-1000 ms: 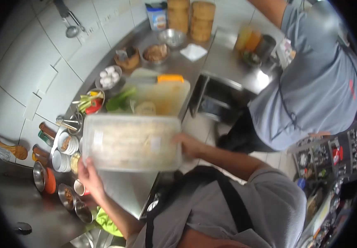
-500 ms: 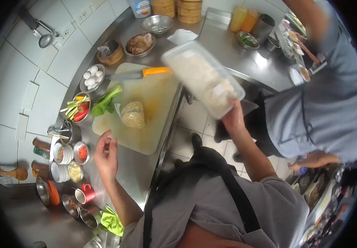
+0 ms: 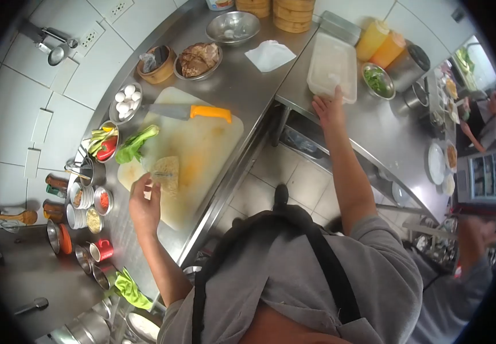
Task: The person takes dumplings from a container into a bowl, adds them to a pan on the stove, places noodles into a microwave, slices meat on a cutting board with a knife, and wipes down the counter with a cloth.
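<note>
My right hand [image 3: 330, 110] reaches to the right-hand counter, its fingers outstretched against the near end of a lidded clear plastic container [image 3: 333, 63] that holds something whitish. My left hand [image 3: 144, 206] is over the near-left part of the cutting board [image 3: 205, 155], fingers loosely curled and thumb apart. Just beyond its fingertips lies a clear bag of beige, grainy-looking food [image 3: 166, 175]. A leafy green vegetable [image 3: 136, 144] rests at the board's left edge. Across the far end of the board lies a knife with an orange handle [image 3: 210, 113].
Along the wall stand bowls of eggs [image 3: 126, 103], cut vegetables [image 3: 104, 143] and brown meat [image 3: 199, 59]. Squeeze bottles [image 3: 372, 40] and a bowl of greens [image 3: 378, 80] stand beside the container. A gap with tiled floor separates the counters. Another person [image 3: 454, 286] is behind at right.
My right hand has carried the container from over the floor gap onto the right counter and loosened its hold. My left hand is now closer to the bag. The other person has moved back.
</note>
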The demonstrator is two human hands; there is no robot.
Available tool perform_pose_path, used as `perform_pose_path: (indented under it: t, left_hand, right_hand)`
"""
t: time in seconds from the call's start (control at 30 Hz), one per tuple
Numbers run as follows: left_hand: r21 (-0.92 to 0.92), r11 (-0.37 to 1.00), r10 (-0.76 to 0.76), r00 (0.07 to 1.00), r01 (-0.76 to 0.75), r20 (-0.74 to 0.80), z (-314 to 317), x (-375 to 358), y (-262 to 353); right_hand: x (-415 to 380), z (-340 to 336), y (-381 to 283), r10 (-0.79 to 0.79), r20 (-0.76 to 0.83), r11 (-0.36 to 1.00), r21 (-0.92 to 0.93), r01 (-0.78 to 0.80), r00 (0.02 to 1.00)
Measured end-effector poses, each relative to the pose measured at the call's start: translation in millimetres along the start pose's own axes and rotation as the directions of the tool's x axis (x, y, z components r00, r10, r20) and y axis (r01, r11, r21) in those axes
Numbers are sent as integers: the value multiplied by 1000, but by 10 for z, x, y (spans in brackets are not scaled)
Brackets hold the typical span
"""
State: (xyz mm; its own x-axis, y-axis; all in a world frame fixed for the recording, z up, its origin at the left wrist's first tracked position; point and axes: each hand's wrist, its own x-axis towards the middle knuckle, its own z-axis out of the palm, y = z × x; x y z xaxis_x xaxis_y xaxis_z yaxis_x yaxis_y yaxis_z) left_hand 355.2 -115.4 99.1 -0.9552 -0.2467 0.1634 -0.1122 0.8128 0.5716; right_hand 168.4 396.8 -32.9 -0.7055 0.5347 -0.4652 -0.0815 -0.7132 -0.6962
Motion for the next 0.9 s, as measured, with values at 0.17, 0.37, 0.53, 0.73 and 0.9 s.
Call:
perform_pose_path:
  t: [0.17,0.37,0.53,0.73,0.9]
  left_hand:
    - [79,997,-10,993,20,-117,192,-12,113]
    - [300,952,-7,984,61,-178,275,223,334]
    - [359,895,-292,956,266,21,593,173,59]
    - [-721,601,108,860,344,499,686,636,743]
    - [-773,605,503,661,191,557,947,1456,2014]
  right_hand:
    - [-220,-24,50,178,314,881,-473,-10,932]
    - [-880,897,315,222,727,751,-553,361,650]
    - [-1213,1102,595,354,844,748,-514,419,404]
    - [-1626,1193,44,331,928,332,53,942,-169]
    - [-1706,1452,-1080,270,961,310,-31,950,-57]
